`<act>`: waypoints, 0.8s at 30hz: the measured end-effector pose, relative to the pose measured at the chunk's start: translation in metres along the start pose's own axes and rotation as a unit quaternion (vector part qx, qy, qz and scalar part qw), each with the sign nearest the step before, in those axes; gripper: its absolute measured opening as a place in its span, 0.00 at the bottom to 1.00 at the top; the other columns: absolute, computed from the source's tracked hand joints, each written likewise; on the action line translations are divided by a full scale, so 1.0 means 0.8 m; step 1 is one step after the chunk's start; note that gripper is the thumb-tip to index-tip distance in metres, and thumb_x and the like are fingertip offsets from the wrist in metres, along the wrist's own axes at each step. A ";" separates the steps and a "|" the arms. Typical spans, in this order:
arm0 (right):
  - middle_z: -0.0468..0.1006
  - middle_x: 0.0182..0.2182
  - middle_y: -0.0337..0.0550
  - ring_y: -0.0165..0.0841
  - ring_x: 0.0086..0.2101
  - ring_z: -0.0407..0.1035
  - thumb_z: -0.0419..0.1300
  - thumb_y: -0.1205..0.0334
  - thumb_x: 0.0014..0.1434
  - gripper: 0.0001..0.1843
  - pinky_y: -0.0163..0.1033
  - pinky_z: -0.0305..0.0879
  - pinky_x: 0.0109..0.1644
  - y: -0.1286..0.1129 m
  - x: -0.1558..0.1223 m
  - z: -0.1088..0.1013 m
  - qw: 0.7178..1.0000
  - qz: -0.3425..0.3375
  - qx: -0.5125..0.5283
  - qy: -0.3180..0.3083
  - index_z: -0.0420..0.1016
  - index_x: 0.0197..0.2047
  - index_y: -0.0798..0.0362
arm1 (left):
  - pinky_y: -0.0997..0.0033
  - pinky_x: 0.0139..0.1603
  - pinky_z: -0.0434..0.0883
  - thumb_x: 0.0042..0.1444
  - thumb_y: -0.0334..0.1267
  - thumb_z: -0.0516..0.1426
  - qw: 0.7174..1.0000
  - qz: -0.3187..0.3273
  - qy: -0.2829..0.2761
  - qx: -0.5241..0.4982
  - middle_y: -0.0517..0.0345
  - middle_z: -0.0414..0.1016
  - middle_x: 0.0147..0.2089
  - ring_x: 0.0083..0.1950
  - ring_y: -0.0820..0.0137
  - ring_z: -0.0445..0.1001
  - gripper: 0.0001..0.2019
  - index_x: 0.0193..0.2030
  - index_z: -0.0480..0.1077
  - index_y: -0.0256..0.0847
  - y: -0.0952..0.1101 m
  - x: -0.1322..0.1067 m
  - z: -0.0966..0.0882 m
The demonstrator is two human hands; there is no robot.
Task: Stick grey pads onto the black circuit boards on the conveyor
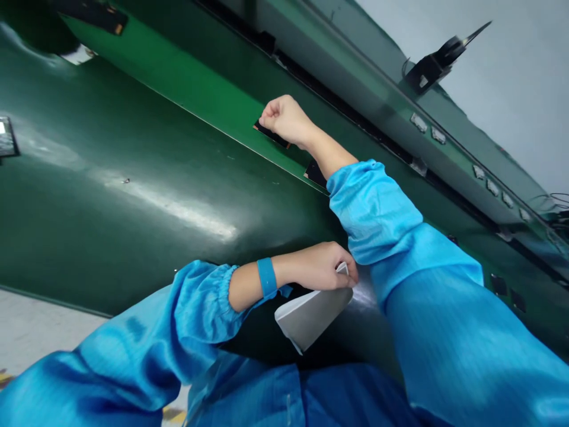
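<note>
My left hand (326, 267), with a blue band at the wrist, is closed on one end of a thin flat sheet (315, 317), grey on its face and white along its edges. It holds the sheet tilted over the dark green surface, close to my body. Farther out, my right hand (284, 118) pinches at the corner of a black rectangular piece (278, 137) with copper-coloured ends, on the bright green strip. Whether that piece is lifted is hidden by the fingers. A second black piece (315, 174) lies beside my right wrist, partly covered by the forearm.
Another black piece (95, 15) lies on the green strip (178, 89) at upper left. A framed item (6, 137) sits at the left edge. A dark rail (338, 95) runs behind the strip; a black device (433, 62) with a pointed rod stands beyond it.
</note>
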State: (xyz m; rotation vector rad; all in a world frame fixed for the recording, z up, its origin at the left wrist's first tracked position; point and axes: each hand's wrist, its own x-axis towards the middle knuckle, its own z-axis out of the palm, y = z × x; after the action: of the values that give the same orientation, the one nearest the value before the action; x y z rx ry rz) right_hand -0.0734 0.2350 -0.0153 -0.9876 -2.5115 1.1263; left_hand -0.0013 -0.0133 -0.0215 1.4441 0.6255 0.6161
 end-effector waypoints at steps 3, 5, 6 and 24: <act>0.65 0.20 0.37 0.29 0.25 0.57 0.68 0.63 0.62 0.18 0.37 0.56 0.31 0.002 0.008 0.007 0.999 0.006 -0.029 -0.013 0.68 0.23 0.51 | 0.73 0.48 0.72 0.63 0.32 0.64 1.000 0.006 -0.003 0.004 0.53 0.86 0.49 0.48 0.68 0.82 0.06 0.45 0.82 0.36 -0.002 0.001 0.000; 0.65 0.20 0.36 0.29 0.25 0.57 0.68 0.65 0.61 0.17 0.36 0.56 0.30 0.006 0.008 0.006 0.999 0.010 -0.048 -0.019 0.69 0.23 0.51 | 0.72 0.47 0.72 0.63 0.33 0.64 1.000 0.006 -0.003 0.006 0.53 0.86 0.49 0.47 0.68 0.82 0.06 0.44 0.82 0.36 -0.002 0.002 0.001; 0.65 0.20 0.36 0.29 0.25 0.57 0.68 0.66 0.60 0.17 0.37 0.56 0.30 0.007 0.008 0.004 0.998 0.013 -0.055 -0.022 0.69 0.23 0.51 | 0.73 0.46 0.72 0.63 0.33 0.64 1.000 0.004 -0.002 0.007 0.54 0.86 0.48 0.46 0.68 0.82 0.06 0.44 0.82 0.36 -0.002 0.002 0.001; 0.64 0.19 0.38 0.29 0.24 0.58 0.66 0.72 0.56 0.16 0.38 0.58 0.30 -0.011 -0.035 -0.019 0.987 0.111 -0.107 -0.037 0.66 0.21 0.52 | 0.74 0.42 0.71 0.62 0.32 0.63 1.000 -0.010 0.006 -0.012 0.56 0.85 0.42 0.40 0.71 0.79 0.06 0.42 0.82 0.36 0.002 0.001 0.004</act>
State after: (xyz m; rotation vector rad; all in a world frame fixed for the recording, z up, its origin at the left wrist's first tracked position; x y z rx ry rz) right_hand -0.0501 0.2209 0.0037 -1.3341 -2.6775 0.9788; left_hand 0.0016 -0.0149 -0.0202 1.4117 0.6388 0.6145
